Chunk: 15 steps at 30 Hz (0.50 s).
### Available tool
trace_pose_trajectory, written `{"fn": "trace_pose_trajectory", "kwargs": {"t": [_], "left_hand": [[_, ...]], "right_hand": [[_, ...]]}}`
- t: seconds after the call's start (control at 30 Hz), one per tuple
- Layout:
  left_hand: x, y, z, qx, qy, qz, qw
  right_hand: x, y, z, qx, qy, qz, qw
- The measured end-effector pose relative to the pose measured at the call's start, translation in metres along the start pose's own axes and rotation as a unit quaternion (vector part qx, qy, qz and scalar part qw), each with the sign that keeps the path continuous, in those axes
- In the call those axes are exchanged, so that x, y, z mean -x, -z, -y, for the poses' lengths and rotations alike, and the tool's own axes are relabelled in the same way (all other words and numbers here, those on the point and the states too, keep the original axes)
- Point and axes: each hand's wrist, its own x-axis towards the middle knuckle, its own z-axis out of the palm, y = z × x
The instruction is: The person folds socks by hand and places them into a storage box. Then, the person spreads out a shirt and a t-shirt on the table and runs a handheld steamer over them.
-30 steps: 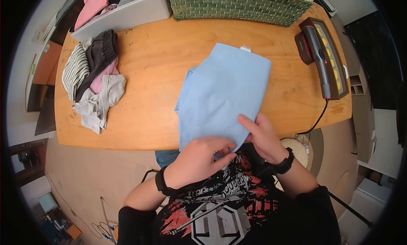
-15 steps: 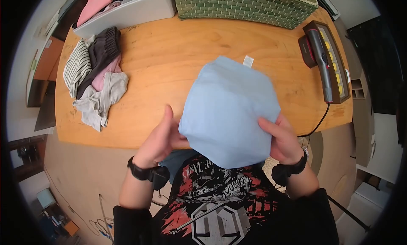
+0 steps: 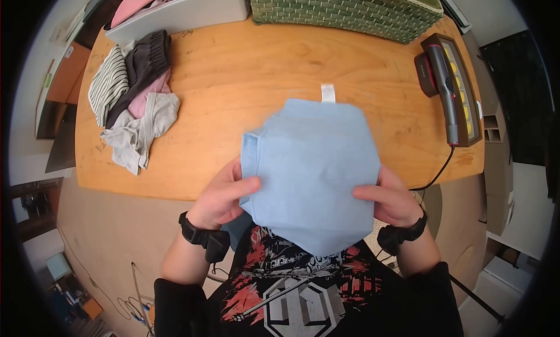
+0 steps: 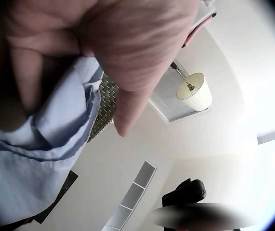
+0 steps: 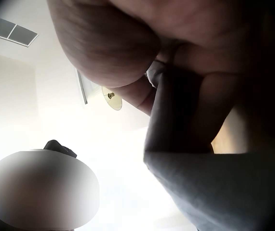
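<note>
A light blue folded garment [image 3: 318,168] with a white tag [image 3: 328,93] at its far edge is held over the table's near edge, its lower corner overlapping the person's shirt. On its left side, the left hand [image 3: 224,194] grips the layered edge, thumb on top and fingers beneath. The right hand [image 3: 394,197] pinches the opposite edge with its thumb lying over the cloth; its other fingers are mostly hidden below. From the left wrist, fingers [image 4: 29,77] show against the open folds of cloth [image 4: 21,178]. In the right wrist view the cloth [image 5: 224,187] hangs by the fingers.
On the wooden table [image 3: 221,92], a pile of clothes [image 3: 137,86] lies at the left. A white bin [image 3: 186,13] of clothes and a green woven basket [image 3: 344,13] stand at the back. A dark corded appliance [image 3: 443,89] lies beside a box [image 3: 466,98] at the right.
The left hand let go of the near edge, moved out to the left and now grips the garment's left side. The garment has turned and come closer to the body. The right hand keeps its hold.
</note>
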Motion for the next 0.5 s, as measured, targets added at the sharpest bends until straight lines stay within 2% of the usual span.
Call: {"fn": "trace_pose_trajectory", "kwargs": {"t": [0.07, 0.2, 0.27, 0.3, 0.33, 0.37, 0.4, 0.43, 0.47, 0.5], "left_hand": [[-0.004, -0.010, 0.002, -0.071, 0.051, -0.068, 0.994], [-0.014, -0.022, -0.002, -0.140, 0.044, -0.101, 0.984], [-0.021, -0.027, -0.015, -0.223, 0.000, -0.138, 0.965], [-0.025, -0.033, -0.027, -0.224, -0.001, -0.136, 0.965], [-0.028, -0.042, -0.044, -0.295, -0.061, -0.136, 0.944], [-0.030, -0.049, -0.059, -0.364, -0.121, -0.134, 0.914], [-0.033, -0.052, -0.073, -0.365, -0.123, -0.133, 0.913], [-0.035, -0.053, -0.088, -0.484, -0.252, -0.094, 0.833], [-0.035, -0.052, -0.097, -0.585, -0.371, -0.051, 0.720], [-0.034, -0.049, -0.101, -0.585, -0.373, -0.051, 0.718]], "right_hand": [[-0.003, 0.003, -0.003, 0.036, 0.000, 0.011, 0.999], [-0.012, 0.002, 0.008, 0.008, -0.036, -0.019, 0.999], [-0.017, -0.011, 0.033, 0.065, -0.070, -0.072, 0.993], [-0.027, -0.005, 0.034, 0.118, 0.045, -0.052, 0.991], [-0.030, -0.007, 0.047, 0.119, 0.046, -0.052, 0.991], [-0.031, -0.014, 0.066, 0.205, 0.128, -0.040, 0.969], [-0.030, -0.020, 0.082, 0.289, 0.209, -0.028, 0.934], [-0.029, -0.024, 0.094, 0.290, 0.211, -0.028, 0.933], [-0.027, -0.026, 0.106, 0.362, 0.264, -0.020, 0.894], [-0.026, -0.027, 0.113, 0.430, 0.314, -0.011, 0.847]]}}
